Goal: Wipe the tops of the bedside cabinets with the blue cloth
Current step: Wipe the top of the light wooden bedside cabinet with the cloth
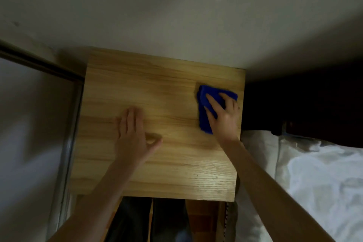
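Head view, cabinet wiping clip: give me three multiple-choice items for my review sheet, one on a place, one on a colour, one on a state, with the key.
1. Where on the cabinet top does the cloth lie?
A. Near the right edge, by the bed
B. At the left edge
C. At the front edge

2. What colour is the cloth?
A. White
B. Blue
C. Green

3. What is the left hand doing?
A. Gripping the cloth
B. Holding a bottle
C. Lying open and empty on the wood

Key: 1 A, the cloth sits close to the edge beside the white bedding. 2 B, it is deep blue against the pale wood. 3 C, the left palm is flat and bare, while the right hand presses on the cloth.
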